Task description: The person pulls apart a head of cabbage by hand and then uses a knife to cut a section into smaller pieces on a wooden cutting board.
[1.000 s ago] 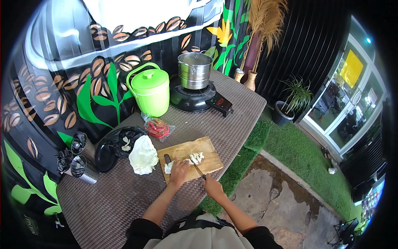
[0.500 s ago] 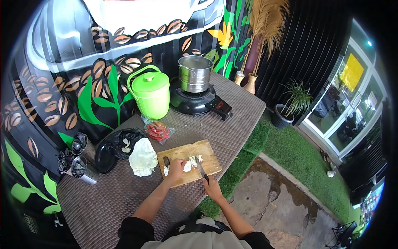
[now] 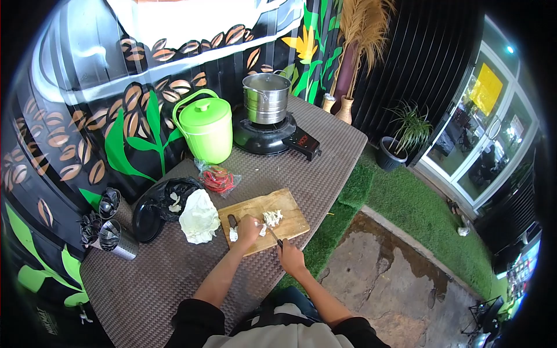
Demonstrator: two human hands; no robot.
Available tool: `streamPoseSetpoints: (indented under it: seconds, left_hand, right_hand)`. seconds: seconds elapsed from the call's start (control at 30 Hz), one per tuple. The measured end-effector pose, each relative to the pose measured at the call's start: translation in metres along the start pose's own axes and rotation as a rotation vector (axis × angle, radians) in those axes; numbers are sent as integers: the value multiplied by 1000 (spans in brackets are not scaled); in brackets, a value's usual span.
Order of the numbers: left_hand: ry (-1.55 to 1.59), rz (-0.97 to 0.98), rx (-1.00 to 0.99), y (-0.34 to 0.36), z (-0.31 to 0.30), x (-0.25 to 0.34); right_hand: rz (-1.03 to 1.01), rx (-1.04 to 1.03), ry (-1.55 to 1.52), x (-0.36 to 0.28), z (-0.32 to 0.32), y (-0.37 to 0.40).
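My right hand [image 3: 291, 257] is wrapped round the black handle of a knife [image 3: 271, 234], its blade angled over a wooden cutting board [image 3: 292, 200]. On the board, my left hand [image 3: 249, 229] has its fingers curled over a piece of pale cabbage [image 3: 263, 229] right beside the blade. A small heap of shredded cabbage [image 3: 272, 218] lies just past the knife. Left of my left hand are a dark brown oblong thing [image 3: 232, 221] and another white cabbage bit [image 3: 233, 234]. A large pale cabbage chunk [image 3: 199, 218] rests on the table, left of the board.
Behind the board lies a clear bag of red items [image 3: 218, 180]. A black plastic bag [image 3: 173, 194] and metal utensil holders [image 3: 120, 240] stand left. Farther back are a lidded green bucket [image 3: 206, 130] and a steel pot [image 3: 266, 101] on a black stove [image 3: 264, 137].
The knife and my right hand have moved slightly left and back toward me, closer to my left hand. The shredded cabbage now sits in a heap apart from the blade.
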State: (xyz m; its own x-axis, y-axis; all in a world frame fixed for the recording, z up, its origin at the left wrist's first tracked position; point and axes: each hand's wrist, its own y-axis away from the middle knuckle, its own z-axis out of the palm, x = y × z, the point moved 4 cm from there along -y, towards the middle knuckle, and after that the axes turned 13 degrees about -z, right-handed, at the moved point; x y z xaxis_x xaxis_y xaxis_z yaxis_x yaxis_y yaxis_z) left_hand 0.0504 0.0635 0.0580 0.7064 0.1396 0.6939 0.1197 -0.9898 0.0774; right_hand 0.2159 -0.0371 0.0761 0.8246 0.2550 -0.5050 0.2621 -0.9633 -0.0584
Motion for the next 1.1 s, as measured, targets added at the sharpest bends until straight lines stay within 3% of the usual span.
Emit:
streamPoseSetpoints:
  seconds: [0.17, 0.23, 0.87, 0.93, 1.1]
  left_hand:
    - [-40, 6, 92, 0, 2, 7]
    - [-64, -86, 144, 0, 5, 6]
    - [137, -81, 33, 4, 0, 0]
    - [11, -62, 58, 3, 0, 1]
    - [86, 21, 184, 4, 7, -9]
  right_hand:
    - [26, -42, 98, -4, 11, -3]
    - [52, -75, 111, -5, 16, -2]
    - [50, -167, -17, -9, 4, -30]
    - [136, -147, -25, -10, 14, -22]
    - [130, -111, -33, -10, 21, -27]
